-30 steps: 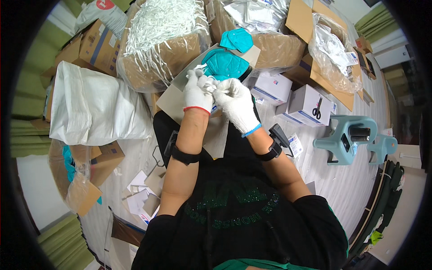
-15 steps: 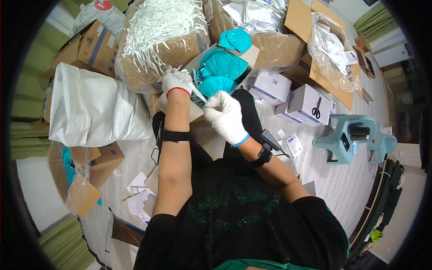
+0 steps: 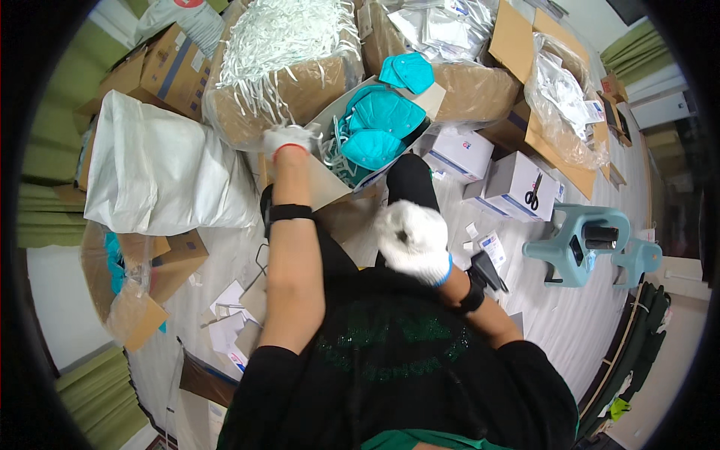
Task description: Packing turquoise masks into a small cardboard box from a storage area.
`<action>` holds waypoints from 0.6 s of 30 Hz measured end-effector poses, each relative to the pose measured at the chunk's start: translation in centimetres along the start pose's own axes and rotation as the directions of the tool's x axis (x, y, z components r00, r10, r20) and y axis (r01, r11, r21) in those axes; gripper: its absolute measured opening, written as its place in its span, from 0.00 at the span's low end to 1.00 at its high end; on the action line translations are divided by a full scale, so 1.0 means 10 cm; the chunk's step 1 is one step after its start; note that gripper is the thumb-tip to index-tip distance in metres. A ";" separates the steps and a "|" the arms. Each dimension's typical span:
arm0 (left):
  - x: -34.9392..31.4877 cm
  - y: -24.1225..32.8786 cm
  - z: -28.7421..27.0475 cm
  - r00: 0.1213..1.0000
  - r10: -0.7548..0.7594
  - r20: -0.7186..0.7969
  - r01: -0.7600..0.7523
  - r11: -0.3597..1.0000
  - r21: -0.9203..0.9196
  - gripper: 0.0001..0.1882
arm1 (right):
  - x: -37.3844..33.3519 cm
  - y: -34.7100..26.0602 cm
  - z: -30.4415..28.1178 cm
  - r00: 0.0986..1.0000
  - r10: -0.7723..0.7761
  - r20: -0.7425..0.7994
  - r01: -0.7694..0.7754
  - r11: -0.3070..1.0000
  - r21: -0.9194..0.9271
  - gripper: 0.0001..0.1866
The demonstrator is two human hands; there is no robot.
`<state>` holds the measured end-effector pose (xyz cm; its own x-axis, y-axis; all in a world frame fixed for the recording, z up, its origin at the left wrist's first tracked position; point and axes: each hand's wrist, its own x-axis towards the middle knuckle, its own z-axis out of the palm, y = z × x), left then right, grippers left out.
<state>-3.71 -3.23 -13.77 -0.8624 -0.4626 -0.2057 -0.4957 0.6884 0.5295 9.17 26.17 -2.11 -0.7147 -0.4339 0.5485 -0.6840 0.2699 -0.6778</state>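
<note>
My left hand, in a white knit glove with a red cuff, is at the left flap of an open carton. Its fingers are blurred against white straps, so their hold is unclear. Inside the carton lie several teal cup-shaped masks with pale straps at their left side; another teal mask rests on the far flap. My right hand, gloved in white with a blue cuff, is curled closed above my lap, apart from the carton. Whatever it holds, if anything, is hidden in the fingers.
Beyond my left hand stands a plastic-lined carton heaped with white straps. White packets fill another carton. Black scissors lie on a white box. A blue-grey stool stands right; a large white sack, left.
My right hand has drawn back from the carton toward my body and right. The white strip between my hands no longer shows. My left hand has shifted slightly and stays by the straps.
</note>
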 end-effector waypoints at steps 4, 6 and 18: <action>0.04 -0.30 -0.28 0.954 -0.214 0.211 0.109 -0.410 -0.905 0.13 | 0.03 0.00 -0.03 0.656 0.617 0.434 -0.695 0.269 0.667 0.05; -0.05 0.00 -0.32 0.954 -0.062 0.293 0.229 -0.481 -0.846 0.12 | 0.21 0.20 0.16 0.607 0.665 0.434 -0.667 0.131 0.733 0.09; -0.70 0.77 -0.20 0.952 -0.087 0.295 0.223 -0.466 -0.856 0.14 | 0.83 0.37 0.51 0.767 0.569 0.296 -0.623 0.550 0.557 0.12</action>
<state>-1.29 4.19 -6.64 -0.8080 -0.3356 -0.4843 0.1276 -0.9021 0.4123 1.51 19.21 -2.56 -0.8945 -0.4334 -0.1099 0.1504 -0.0601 -0.9868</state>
